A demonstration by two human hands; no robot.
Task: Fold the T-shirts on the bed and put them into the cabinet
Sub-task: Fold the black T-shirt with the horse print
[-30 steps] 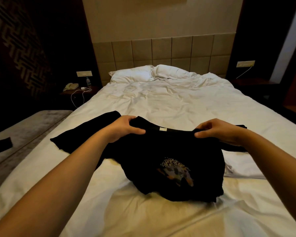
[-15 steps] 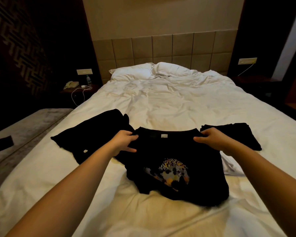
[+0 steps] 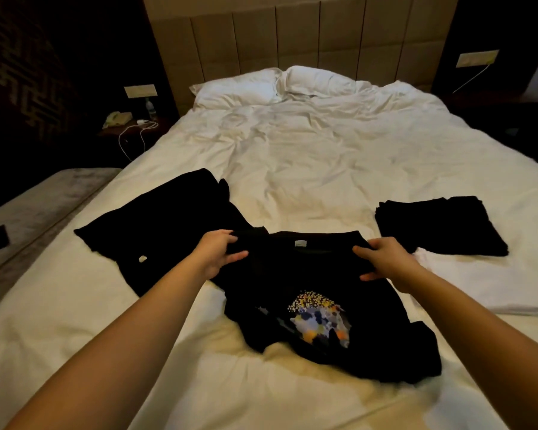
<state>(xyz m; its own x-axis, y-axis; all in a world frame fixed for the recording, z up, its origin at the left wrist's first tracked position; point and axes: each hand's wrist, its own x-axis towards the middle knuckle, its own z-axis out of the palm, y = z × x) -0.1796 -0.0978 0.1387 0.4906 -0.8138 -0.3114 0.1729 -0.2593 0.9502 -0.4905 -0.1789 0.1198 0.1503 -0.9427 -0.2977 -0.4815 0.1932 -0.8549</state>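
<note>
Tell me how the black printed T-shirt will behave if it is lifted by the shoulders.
The black printed T-shirt lies rumpled on the bed, so it is probably floppy and would sag below the left hand and right hand. Its bunched hem suggests it will likely not keep a fold unless smoothed flat.

Beyond the printed black T-shirt (image 3: 311, 293) the bed (image 3: 308, 156) lies open up to the pillows (image 3: 280, 85). A spread black garment (image 3: 168, 225) blocks the left side; a folded black stack (image 3: 435, 225) on white cloth (image 3: 485, 283) blocks the right.
</note>
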